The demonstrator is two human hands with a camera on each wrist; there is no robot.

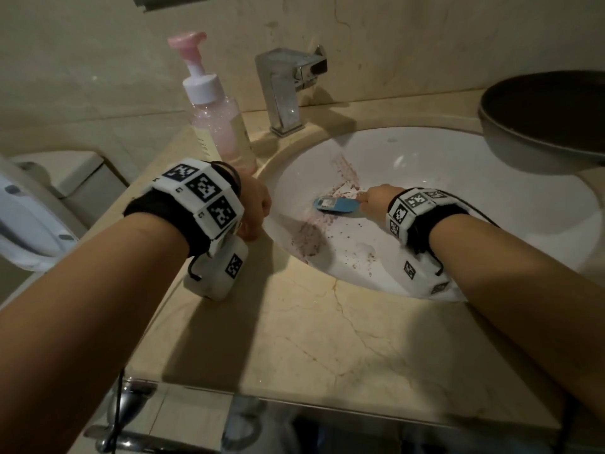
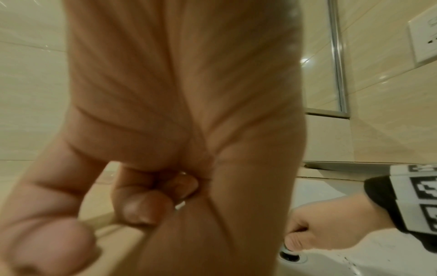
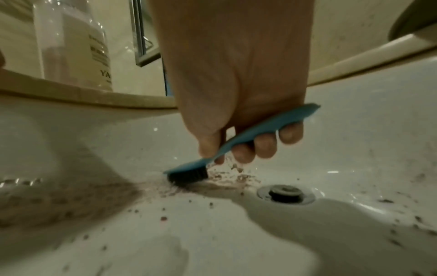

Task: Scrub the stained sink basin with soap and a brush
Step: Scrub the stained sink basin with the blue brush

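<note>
A white sink basin [image 1: 458, 178] carries purplish-brown stains [image 1: 307, 239] down its left wall and specks across the bottom. My right hand [image 1: 376, 199] grips the handle of a blue brush [image 1: 337, 204] inside the basin. In the right wrist view the brush's [image 3: 238, 142] black bristles [image 3: 189, 175] press on a stain left of the drain [image 3: 285, 193]. My left hand [image 1: 255, 208] rests on the counter at the basin's left rim, fingers curled into the palm, holding nothing I can see. A pink soap pump bottle [image 1: 216, 109] stands behind it.
A chrome faucet [image 1: 284, 90] stands behind the basin. A dark round bowl [image 1: 543, 116] overhangs the right rim. The beige marble counter [image 1: 311, 339] spreads in front. A white toilet [image 1: 36, 208] sits left of the counter.
</note>
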